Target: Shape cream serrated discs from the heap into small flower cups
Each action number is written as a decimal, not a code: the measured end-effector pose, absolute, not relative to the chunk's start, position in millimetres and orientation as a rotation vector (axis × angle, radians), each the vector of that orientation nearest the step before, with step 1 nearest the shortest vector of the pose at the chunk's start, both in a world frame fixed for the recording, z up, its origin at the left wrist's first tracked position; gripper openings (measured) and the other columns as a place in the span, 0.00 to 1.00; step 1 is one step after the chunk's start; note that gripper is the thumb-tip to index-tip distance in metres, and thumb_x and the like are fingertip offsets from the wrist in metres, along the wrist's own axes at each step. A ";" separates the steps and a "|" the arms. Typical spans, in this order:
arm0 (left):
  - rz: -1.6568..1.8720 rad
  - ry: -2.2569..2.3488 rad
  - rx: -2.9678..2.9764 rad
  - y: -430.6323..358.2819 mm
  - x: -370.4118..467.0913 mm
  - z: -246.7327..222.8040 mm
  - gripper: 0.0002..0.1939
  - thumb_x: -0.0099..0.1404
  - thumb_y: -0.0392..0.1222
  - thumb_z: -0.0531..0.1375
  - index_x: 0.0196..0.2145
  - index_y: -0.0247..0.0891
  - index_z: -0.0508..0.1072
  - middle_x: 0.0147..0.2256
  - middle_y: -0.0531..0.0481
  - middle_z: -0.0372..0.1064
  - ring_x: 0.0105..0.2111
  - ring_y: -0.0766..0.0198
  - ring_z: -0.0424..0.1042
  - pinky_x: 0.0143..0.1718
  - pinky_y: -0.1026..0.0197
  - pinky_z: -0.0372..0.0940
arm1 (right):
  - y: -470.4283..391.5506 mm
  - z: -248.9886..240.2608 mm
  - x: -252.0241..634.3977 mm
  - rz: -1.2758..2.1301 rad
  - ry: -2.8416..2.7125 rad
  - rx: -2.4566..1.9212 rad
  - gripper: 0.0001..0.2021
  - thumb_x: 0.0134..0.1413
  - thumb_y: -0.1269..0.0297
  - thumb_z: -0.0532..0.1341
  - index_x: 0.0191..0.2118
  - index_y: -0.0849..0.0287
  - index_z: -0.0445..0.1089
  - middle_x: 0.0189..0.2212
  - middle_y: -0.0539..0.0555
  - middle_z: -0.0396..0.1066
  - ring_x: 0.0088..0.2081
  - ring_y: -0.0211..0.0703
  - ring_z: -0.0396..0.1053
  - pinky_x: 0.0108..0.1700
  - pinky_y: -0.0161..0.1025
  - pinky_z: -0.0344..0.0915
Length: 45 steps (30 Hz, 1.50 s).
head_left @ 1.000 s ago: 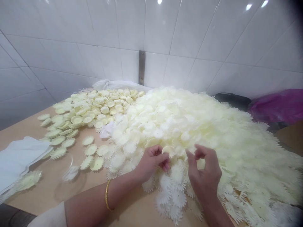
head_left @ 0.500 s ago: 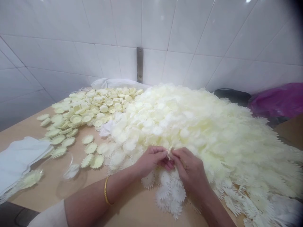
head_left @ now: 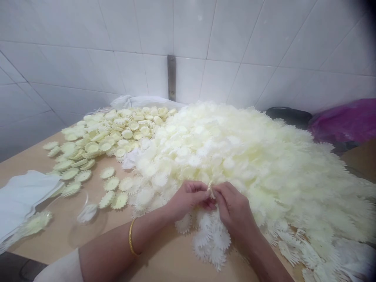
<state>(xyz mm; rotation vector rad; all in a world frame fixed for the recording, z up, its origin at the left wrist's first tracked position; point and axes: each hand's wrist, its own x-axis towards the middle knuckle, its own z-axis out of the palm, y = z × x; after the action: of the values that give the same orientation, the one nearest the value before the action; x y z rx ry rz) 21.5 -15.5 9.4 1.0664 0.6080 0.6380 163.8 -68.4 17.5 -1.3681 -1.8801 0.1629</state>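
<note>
My left hand [head_left: 192, 199] and my right hand [head_left: 233, 201] meet at the front of a big heap of pale cream fabric flower pieces [head_left: 202, 145]. Between their fingertips they pinch one small cream flower piece [head_left: 210, 188], mostly covered by the fingers. Both hands are closed on it. Under my hands, a small cluster of white flower pieces [head_left: 212, 239] with toothed edges lies on the brown table [head_left: 158, 258]. A gold bangle [head_left: 131, 237] circles my left wrist.
Stiffer, cupped yellow flower discs [head_left: 96, 141] are piled at the back left. White sheets [head_left: 25, 196] lie at the left edge, near a clear ring-shaped thing [head_left: 87, 213]. A purple bag [head_left: 346, 119] and a dark object [head_left: 288, 116] stand at the back right. Behind is a tiled wall [head_left: 235, 35].
My fingers shift slightly around the pinched flower piece, and more of its tip shows above them. The whole view has moved a little; the heaps look the same.
</note>
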 end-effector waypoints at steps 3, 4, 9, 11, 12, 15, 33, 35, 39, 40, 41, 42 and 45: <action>0.634 0.610 1.032 -12.7 20.9 9.6 0.11 0.53 0.44 0.61 0.27 0.30 0.72 0.25 0.44 0.71 0.26 0.63 0.71 0.33 0.60 0.66 | -69.5 22.1 164.8 0.290 -1.862 -1.365 0.07 0.56 0.73 0.50 0.34 0.59 0.64 0.29 0.52 0.64 0.30 0.37 0.63 0.30 0.33 0.60; 0.628 0.611 1.020 -12.0 21.0 9.7 0.11 0.53 0.43 0.61 0.27 0.29 0.72 0.25 0.44 0.71 0.26 0.63 0.71 0.32 0.60 0.66 | -69.8 23.0 165.3 0.312 -1.860 -1.369 0.07 0.55 0.73 0.51 0.33 0.59 0.65 0.29 0.52 0.65 0.30 0.37 0.63 0.30 0.33 0.60; 0.613 0.595 0.998 -12.2 22.1 8.5 0.11 0.54 0.42 0.60 0.27 0.29 0.73 0.25 0.43 0.72 0.26 0.62 0.72 0.32 0.60 0.66 | -70.1 21.2 165.6 0.286 -1.866 -1.387 0.10 0.56 0.74 0.49 0.29 0.60 0.65 0.25 0.51 0.63 0.27 0.35 0.62 0.28 0.32 0.59; 0.613 0.596 0.997 -13.2 22.5 7.8 0.10 0.54 0.42 0.60 0.27 0.29 0.73 0.24 0.43 0.72 0.26 0.62 0.72 0.31 0.61 0.66 | -69.8 18.7 164.8 0.239 -1.890 -1.394 0.10 0.55 0.75 0.49 0.27 0.60 0.64 0.24 0.51 0.62 0.26 0.36 0.61 0.27 0.32 0.58; 0.615 0.600 0.994 -13.6 22.8 7.4 0.10 0.53 0.41 0.60 0.27 0.29 0.72 0.24 0.43 0.72 0.25 0.62 0.72 0.31 0.61 0.66 | -69.7 17.4 164.4 0.215 -1.903 -1.400 0.10 0.55 0.75 0.48 0.27 0.61 0.63 0.24 0.51 0.61 0.26 0.36 0.61 0.27 0.32 0.58; 0.624 0.612 0.986 -14.2 23.3 6.6 0.08 0.52 0.39 0.60 0.26 0.29 0.72 0.24 0.43 0.72 0.25 0.62 0.72 0.31 0.60 0.66 | -69.7 14.0 163.6 0.159 -1.944 -1.414 0.10 0.53 0.76 0.48 0.27 0.61 0.63 0.24 0.51 0.60 0.26 0.37 0.60 0.27 0.33 0.57; 0.630 0.574 0.857 -10.3 23.7 6.3 0.05 0.50 0.36 0.60 0.24 0.31 0.66 0.22 0.43 0.72 0.22 0.61 0.72 0.25 0.63 0.65 | -71.9 20.8 160.8 0.296 -1.738 -1.455 0.08 0.56 0.72 0.49 0.28 0.60 0.60 0.22 0.49 0.60 0.24 0.36 0.59 0.26 0.32 0.55; 0.641 0.579 0.836 -9.8 23.7 8.4 0.05 0.49 0.34 0.59 0.23 0.32 0.64 0.22 0.43 0.72 0.21 0.61 0.72 0.24 0.64 0.65 | -72.0 21.7 161.6 0.346 -1.654 -1.463 0.07 0.56 0.70 0.50 0.28 0.60 0.60 0.23 0.49 0.60 0.25 0.36 0.59 0.27 0.32 0.56; 0.649 0.595 0.835 -9.9 23.5 11.7 0.04 0.48 0.33 0.57 0.23 0.33 0.63 0.21 0.43 0.72 0.21 0.62 0.71 0.23 0.64 0.64 | -70.9 21.2 163.0 0.392 -1.546 -1.456 0.06 0.55 0.68 0.51 0.28 0.60 0.61 0.23 0.49 0.61 0.26 0.37 0.60 0.29 0.33 0.57; 0.650 0.602 0.843 -10.2 23.5 12.1 0.04 0.48 0.33 0.57 0.23 0.33 0.63 0.21 0.43 0.71 0.21 0.62 0.71 0.23 0.64 0.64 | -70.7 20.8 163.1 0.394 -1.542 -1.454 0.06 0.55 0.68 0.51 0.28 0.60 0.60 0.23 0.49 0.61 0.26 0.37 0.60 0.29 0.33 0.57; 0.651 0.611 0.854 -10.5 23.4 12.3 0.04 0.49 0.33 0.57 0.23 0.33 0.63 0.20 0.43 0.71 0.21 0.62 0.71 0.24 0.64 0.64 | -70.5 20.3 163.0 0.389 -1.548 -1.451 0.06 0.55 0.68 0.51 0.28 0.59 0.60 0.23 0.49 0.61 0.26 0.37 0.60 0.29 0.33 0.57; 0.653 0.622 0.865 -10.9 23.4 12.5 0.04 0.49 0.34 0.57 0.23 0.33 0.63 0.20 0.43 0.71 0.21 0.62 0.71 0.24 0.63 0.64 | -70.4 19.8 162.8 0.374 -1.564 -1.448 0.06 0.55 0.69 0.51 0.28 0.60 0.60 0.23 0.49 0.60 0.26 0.36 0.59 0.28 0.32 0.56; 0.656 0.646 0.911 -11.9 23.1 13.2 0.06 0.51 0.37 0.59 0.25 0.32 0.64 0.21 0.44 0.71 0.23 0.61 0.72 0.26 0.62 0.65 | -69.9 17.8 161.5 0.274 -1.652 -1.415 0.06 0.56 0.71 0.50 0.29 0.60 0.59 0.24 0.49 0.59 0.26 0.36 0.58 0.28 0.32 0.56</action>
<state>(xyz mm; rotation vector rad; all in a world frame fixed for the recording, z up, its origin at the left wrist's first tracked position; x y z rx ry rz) 23.1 -11.9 13.2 0.9114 0.6459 0.6562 161.5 -69.9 17.8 -1.4152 -1.6522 0.2736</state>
